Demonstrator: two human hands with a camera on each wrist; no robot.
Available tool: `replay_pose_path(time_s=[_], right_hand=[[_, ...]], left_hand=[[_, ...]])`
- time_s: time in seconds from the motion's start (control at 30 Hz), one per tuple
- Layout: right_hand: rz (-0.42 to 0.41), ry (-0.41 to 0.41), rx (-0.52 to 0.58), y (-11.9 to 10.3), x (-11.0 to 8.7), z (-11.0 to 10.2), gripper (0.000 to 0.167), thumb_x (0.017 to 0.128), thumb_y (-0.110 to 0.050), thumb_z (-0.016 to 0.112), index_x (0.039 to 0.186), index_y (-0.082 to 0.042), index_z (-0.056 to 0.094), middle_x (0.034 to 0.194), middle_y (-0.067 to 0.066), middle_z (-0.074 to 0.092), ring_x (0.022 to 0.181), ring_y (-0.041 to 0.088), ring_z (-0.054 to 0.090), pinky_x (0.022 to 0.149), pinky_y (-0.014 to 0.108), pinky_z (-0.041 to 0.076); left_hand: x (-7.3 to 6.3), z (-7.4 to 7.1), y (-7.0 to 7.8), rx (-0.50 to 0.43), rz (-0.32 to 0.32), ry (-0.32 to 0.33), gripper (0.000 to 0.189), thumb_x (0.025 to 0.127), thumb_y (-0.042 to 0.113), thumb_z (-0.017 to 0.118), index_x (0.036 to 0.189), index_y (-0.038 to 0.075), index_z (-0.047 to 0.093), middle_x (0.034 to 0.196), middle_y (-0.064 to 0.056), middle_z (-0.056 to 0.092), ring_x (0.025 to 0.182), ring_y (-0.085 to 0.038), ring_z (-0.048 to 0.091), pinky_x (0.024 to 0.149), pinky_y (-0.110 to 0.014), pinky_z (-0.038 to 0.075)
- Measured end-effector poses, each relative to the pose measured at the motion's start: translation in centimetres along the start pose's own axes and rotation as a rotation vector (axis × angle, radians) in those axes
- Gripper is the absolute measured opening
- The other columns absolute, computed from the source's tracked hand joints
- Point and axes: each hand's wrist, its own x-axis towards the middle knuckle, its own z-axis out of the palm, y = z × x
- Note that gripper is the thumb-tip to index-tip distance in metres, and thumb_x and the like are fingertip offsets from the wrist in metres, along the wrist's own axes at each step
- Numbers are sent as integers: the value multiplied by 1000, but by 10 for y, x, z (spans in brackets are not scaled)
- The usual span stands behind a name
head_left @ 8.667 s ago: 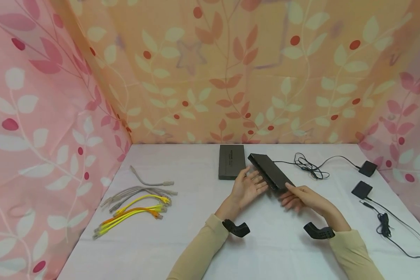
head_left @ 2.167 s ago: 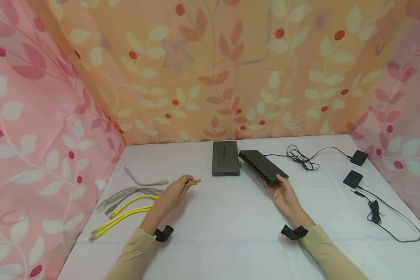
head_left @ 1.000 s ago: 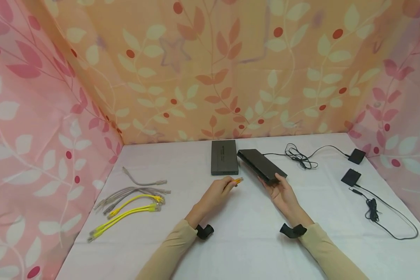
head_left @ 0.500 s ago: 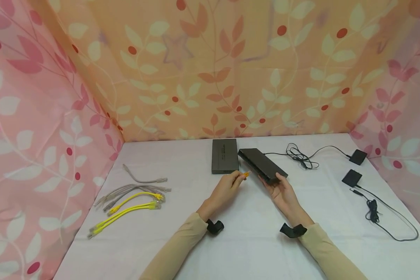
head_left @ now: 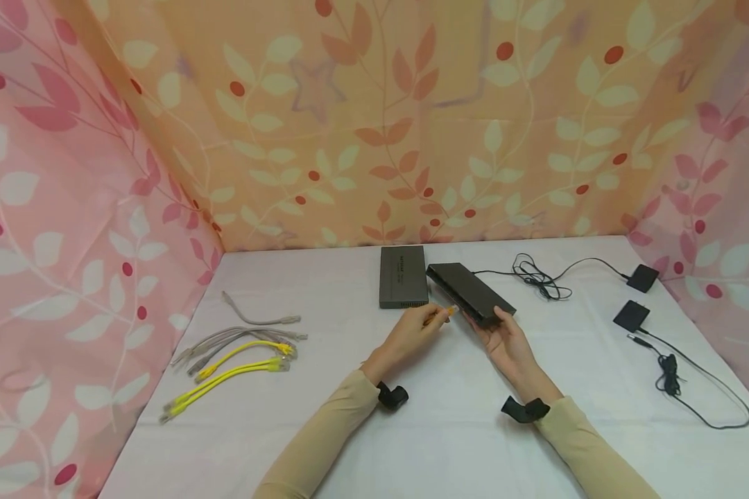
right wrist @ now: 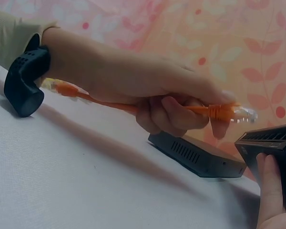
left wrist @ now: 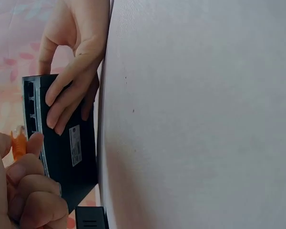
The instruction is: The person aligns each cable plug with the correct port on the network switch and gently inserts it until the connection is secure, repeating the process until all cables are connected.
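Note:
My left hand (head_left: pixel 408 339) pinches the plug of a short orange Ethernet cable (right wrist: pixel 221 112) between thumb and forefinger, the other fingers curled round its cord. The clear plug tip points at the row of ports (left wrist: pixel 31 105) on a black network switch (head_left: pixel 474 294), a small gap away in the right wrist view. My right hand (head_left: pixel 508 350) holds that switch by its near end, thumb on the top edge and fingers spread under the base, tilting it so the ports face left. A thin black power lead runs from behind the switch.
A second, grey network switch (head_left: pixel 403 277) lies flat behind my left hand. Yellow cables (head_left: pixel 231 378) and grey cables (head_left: pixel 243 339) lie at the left. Two black power adapters, one far (head_left: pixel 643 278) and one nearer (head_left: pixel 632 316), sit right with their cords.
My left hand left the switch, took the orange cable from the pile at left, and carried it right to the switch's ports. My right hand keeps holding the tilted switch.

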Motion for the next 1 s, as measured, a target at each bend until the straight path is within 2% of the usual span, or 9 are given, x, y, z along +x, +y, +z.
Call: replay_pose_path(time_s=[0.1,0.17,0.3,0.4,0.57,0.77,0.9,1.0], right_hand=[[0,5,16,0,-1,-1,44,100,-17,40,139,-16,20,129,11,49,115,29,55,105,31,31],[0,4,17,0,-1,-1,39,100,-17,39,136,-15,25,127,10,50,114,27,57,103,31,34],[-11,-19,-9,1,-1,-1,31,101,-17,36,132,-12,31,123,9,52,111,23,59,99,30,40],[-20,-28,-32,2,-1,0,31,102,-17,34,132,-12,30,122,8,53,110,21,59,97,29,42],[-27,-22,-51,2,0,1,33,102,-18,35,133,-12,28,121,8,55,108,21,60,94,29,45],[-13,-32,-6,1,1,0,28,101,-17,37,127,-8,33,116,12,56,102,24,62,92,30,46],[-8,-53,5,1,1,-1,29,101,-16,35,129,-8,34,119,13,56,106,25,61,94,30,45],[-9,-43,-7,2,1,-1,32,101,-16,36,132,-10,30,122,12,55,108,24,60,95,30,44]], left_hand=[[1,5,1,-28,-12,-54,36,98,41,41,95,16,67,59,6,44,54,-4,33,50,-18,29],[1,8,4,-42,-18,-81,37,98,41,40,95,16,67,58,7,42,53,-4,33,49,-18,29],[1,15,11,-56,-40,-108,38,99,41,39,96,15,68,62,7,46,55,-4,36,51,-18,32],[2,17,18,-57,-73,-113,41,98,43,39,98,14,68,64,7,46,58,-4,38,53,-18,33],[7,18,28,-11,-88,-106,43,98,43,39,97,12,69,63,7,47,59,-4,40,54,-18,34],[10,15,39,29,-118,-135,42,99,41,39,98,11,67,61,7,46,58,-4,40,54,-17,34],[12,11,45,63,-143,-161,39,99,39,40,103,10,66,61,6,45,55,-5,39,51,-18,32],[13,8,51,97,-168,-164,37,98,39,41,106,10,64,64,6,51,55,-5,42,51,-17,34]])
